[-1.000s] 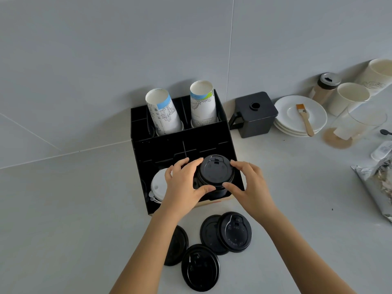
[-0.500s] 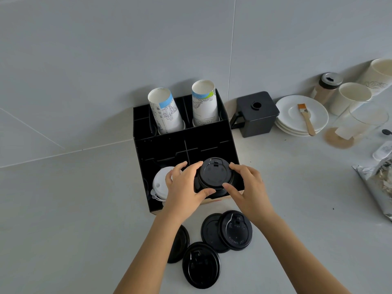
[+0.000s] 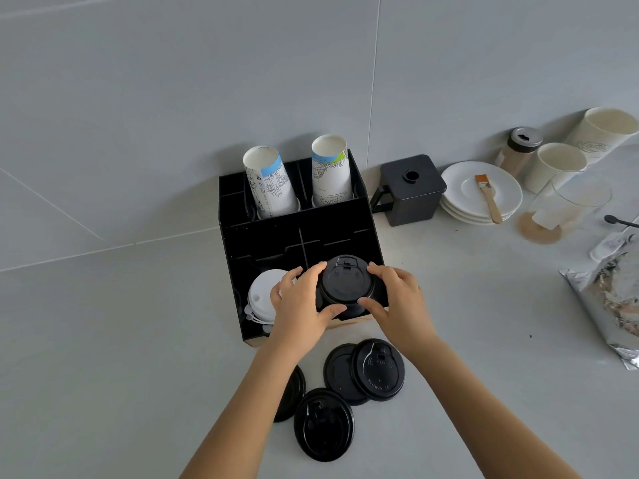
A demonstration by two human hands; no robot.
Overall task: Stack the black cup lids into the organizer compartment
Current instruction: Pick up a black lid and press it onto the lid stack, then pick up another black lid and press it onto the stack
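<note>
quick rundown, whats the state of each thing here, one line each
left hand: gripping the black lid stack
right hand: gripping the same stack
black lid stack: upright in the organizer's front right compartment
white lids: in the front left compartment
loose black lids: flat on the counter
paper cup stacks: upright in the back slots

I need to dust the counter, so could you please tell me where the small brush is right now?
In the head view, the brush lies on the stack of white plates at the right, between the black box and the paper cups.
</note>
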